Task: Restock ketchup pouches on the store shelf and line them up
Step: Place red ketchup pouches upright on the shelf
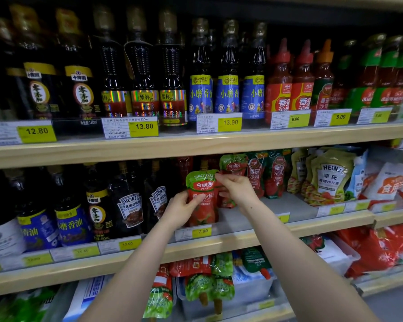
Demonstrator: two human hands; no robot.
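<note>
A red ketchup pouch with a green top (201,210) stands upright at the front of the middle shelf (242,240). My left hand (180,208) grips its left side with the thumb across the front. My right hand (236,188) pinches its upper right corner. Another pouch of the same kind (233,165) stands behind it, and two more red and green ketchup pouches (265,175) stand to the right. In a clear bin (254,291) on the shelf below lie several more ketchup pouches (209,284).
Dark Heinz sauce bottles (130,205) stand just left of the pouch. Heinz salad dressing pouches (328,180) fill the right of the shelf. A bare grey stretch of shelf (289,205) lies in front of the ketchup row. Bottles crowd the upper shelf (196,145).
</note>
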